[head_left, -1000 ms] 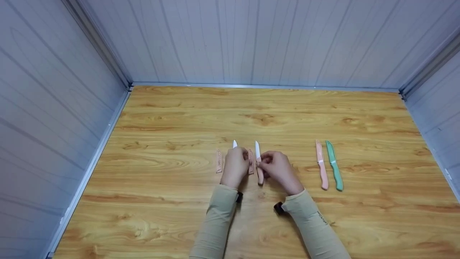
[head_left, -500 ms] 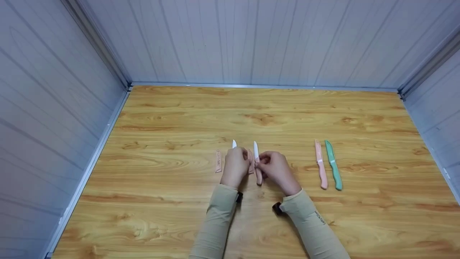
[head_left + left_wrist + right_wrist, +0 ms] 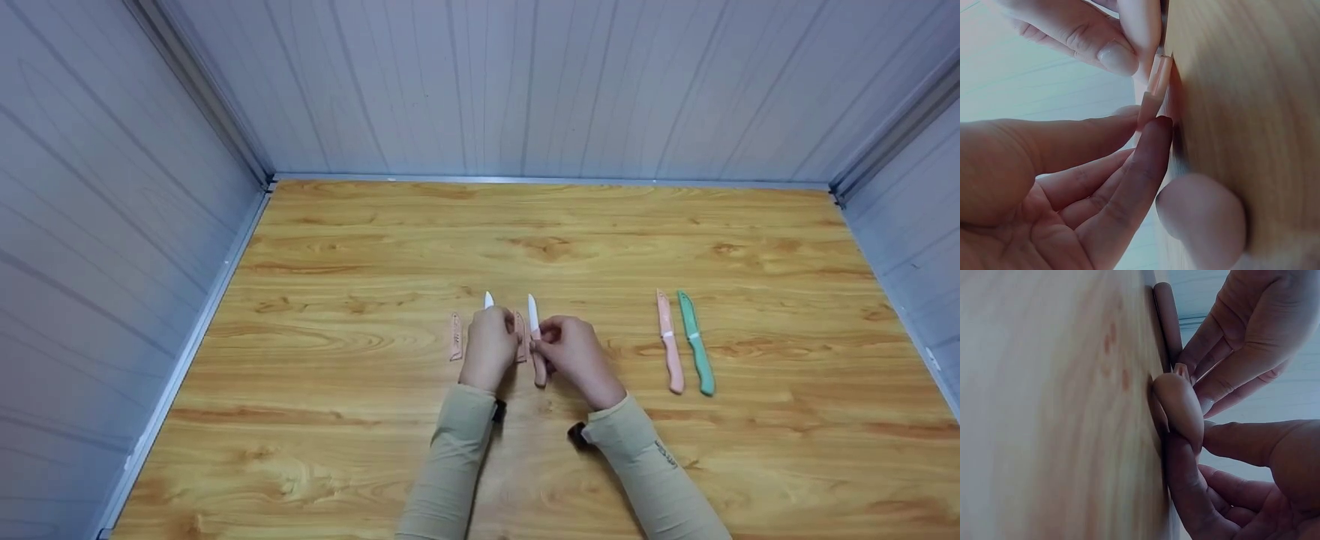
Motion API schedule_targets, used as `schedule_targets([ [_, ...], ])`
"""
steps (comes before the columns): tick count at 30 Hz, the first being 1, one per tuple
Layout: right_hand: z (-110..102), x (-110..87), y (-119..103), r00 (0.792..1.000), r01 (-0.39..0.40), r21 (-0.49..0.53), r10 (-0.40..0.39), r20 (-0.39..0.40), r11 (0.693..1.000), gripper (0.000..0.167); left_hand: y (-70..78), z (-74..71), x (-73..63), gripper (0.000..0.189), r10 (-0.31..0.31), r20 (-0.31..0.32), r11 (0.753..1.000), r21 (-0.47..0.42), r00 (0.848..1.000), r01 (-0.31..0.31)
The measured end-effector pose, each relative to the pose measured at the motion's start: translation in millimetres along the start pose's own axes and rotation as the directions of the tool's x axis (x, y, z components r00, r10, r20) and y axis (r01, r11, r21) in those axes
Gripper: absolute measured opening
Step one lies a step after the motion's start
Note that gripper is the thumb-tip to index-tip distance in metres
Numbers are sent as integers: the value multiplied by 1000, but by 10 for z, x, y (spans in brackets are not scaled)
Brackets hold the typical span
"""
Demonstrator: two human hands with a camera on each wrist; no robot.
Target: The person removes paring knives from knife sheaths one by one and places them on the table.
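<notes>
My left hand [image 3: 491,345] pinches a flat pink knife sheath [image 3: 1153,104] between thumb and fingertips, low over the table. Just to its right, my right hand [image 3: 577,352] pinches a knife with a pink handle [image 3: 1180,408] and a bare white blade [image 3: 533,311]. Blade and sheath lie side by side, pointing away from me. Beneath my left hand is a second unsheathed knife; its white tip [image 3: 489,300] shows in the head view and its handle [image 3: 1202,216] in the left wrist view. Another pink sheath [image 3: 456,337] rests left of that hand.
Farther right on the wooden table [image 3: 375,450] lie a pink knife [image 3: 670,345] and a green knife [image 3: 697,345], both with sheathed blades. Pale panel walls [image 3: 487,90] enclose the back and both sides.
My right hand has shifted slightly left with its knife, closer to the sheath in my left hand. The left hand has hardly moved.
</notes>
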State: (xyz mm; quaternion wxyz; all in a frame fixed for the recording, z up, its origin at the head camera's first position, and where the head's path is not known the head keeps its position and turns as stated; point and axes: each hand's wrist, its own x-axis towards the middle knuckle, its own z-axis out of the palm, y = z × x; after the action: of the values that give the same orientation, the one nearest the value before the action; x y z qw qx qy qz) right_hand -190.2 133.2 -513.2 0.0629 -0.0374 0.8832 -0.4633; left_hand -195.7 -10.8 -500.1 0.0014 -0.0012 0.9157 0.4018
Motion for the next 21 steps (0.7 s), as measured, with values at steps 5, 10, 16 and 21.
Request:
schedule_targets([
  [5, 5, -1, 6, 1000, 7, -8, -7, 1, 1000, 15, 17, -6, -13, 17, 0, -4, 1000, -4, 1000, 0],
  [10, 12, -1, 4, 1000, 4, 23, -4, 14, 1000, 14, 26, -10, -15, 16, 1, -4, 1000, 6, 1000, -1],
  [16, 13, -3, 9, 1000, 2, 27, -2, 14, 1000, 16, 8, 1, -6, 11, -28, 9, 999, 34, 1000, 28],
  [21, 11, 2, 16, 1000, -7, 51, 6, 10, 999, 17, 2, 3, -7, 10, -26, -5, 999, 26, 1000, 27],
])
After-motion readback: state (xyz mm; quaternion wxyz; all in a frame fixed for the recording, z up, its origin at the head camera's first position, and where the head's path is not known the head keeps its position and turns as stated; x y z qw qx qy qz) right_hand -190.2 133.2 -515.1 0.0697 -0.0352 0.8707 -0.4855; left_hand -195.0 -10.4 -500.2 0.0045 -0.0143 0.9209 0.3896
